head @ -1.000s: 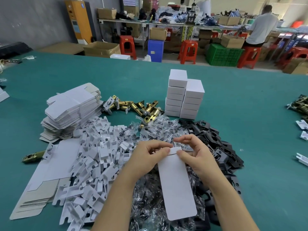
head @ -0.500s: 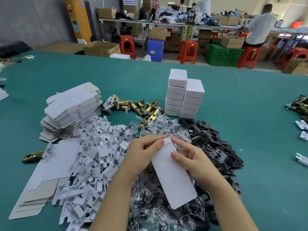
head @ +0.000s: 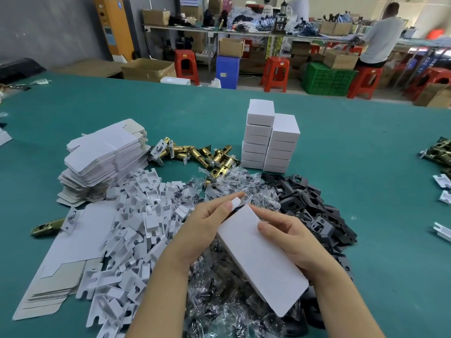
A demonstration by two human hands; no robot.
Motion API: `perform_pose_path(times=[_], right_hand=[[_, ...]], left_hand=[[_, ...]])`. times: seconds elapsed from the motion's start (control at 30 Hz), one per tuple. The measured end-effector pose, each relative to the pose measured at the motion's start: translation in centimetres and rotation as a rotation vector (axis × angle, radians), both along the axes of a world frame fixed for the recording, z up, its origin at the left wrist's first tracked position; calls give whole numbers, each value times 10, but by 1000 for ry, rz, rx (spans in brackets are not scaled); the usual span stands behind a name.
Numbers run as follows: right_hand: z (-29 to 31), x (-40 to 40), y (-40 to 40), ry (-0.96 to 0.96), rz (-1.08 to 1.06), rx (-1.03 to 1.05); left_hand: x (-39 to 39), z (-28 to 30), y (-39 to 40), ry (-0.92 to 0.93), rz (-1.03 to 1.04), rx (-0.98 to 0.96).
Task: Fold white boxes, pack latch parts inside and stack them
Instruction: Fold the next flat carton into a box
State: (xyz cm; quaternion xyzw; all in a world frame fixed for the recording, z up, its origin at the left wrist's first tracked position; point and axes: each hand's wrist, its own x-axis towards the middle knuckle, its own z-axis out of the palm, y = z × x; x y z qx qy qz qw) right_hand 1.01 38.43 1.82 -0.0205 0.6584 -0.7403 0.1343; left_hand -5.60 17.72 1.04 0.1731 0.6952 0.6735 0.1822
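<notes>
Tilted further rightward since a second ago, white box sits gripped by both hands, left fingertips pinching its end flap, best tucked squarely.

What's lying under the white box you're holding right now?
Under the white box, clear plastic bags of small parts show, with black plates at its right edge. Whatever lies directly beneath the box is covered.

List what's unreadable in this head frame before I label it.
- White box: contents and far-end flap state, head view, hidden by its own top panel and the left hand grip.
- Right hand: fingers beneath the box, hidden by the box.
- Clear bags: contents, glare and blur.
- Stacked boxes: filled or not, closed.
</notes>
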Motion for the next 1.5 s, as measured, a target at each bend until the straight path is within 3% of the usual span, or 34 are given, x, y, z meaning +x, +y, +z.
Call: perform_pose_path(times=[0.83, 1.03, 1.13, 1.5], right_hand=[[10, -3, 8, -34, -3, 81], [2, -11, 12, -52, -218, 34], [0, -12, 10, -51, -214, 36], [-15, -19, 9, -103, -234, -52]], left_hand=[[9, 5, 4, -35, -295, -42], [5, 1, 10, -76, -73, 40], [2, -2, 10, -103, -3, 71], [1, -6, 12, -155, 0, 63]])
